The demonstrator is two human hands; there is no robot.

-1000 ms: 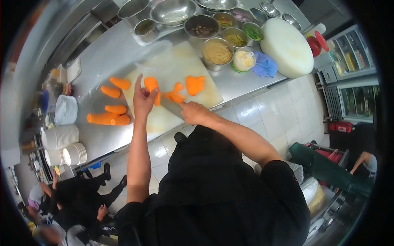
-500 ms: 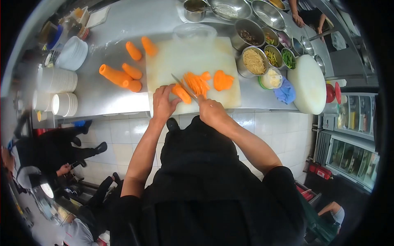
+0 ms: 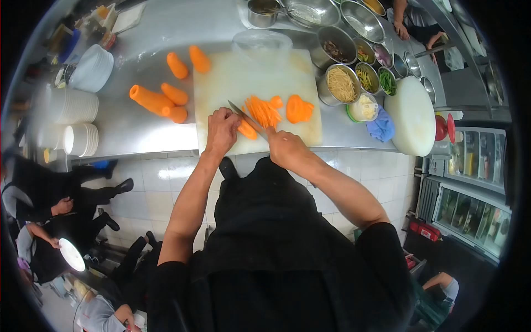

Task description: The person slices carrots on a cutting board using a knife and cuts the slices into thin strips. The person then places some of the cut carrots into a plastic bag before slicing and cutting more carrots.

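Note:
My right hand is wrapped round the handle of a kitchen knife, its blade slanting up and left across the cutting board. My left hand has its fingers curled against a piece of carrot, close to the blade; the fingertips are partly hidden. Right of the blade lies a pile of carrot strips. Farther right on the board are overlapping carrot slices. Several peeled carrots lie to the left, mostly on the steel counter, one overlapping the board's upper left corner.
Metal containers of cut food, including pale strips, stand right of the board. Beside them are a blue cloth and a round white board. Stacked white bowls stand at the left. Other people are behind and across the counter; one holds a white plate.
My left fingers have curled in more tightly and shifted slightly beside the carrot piece. The knife has moved slightly left over the carrot. At lower left, people have moved and the white plate shows more fully.

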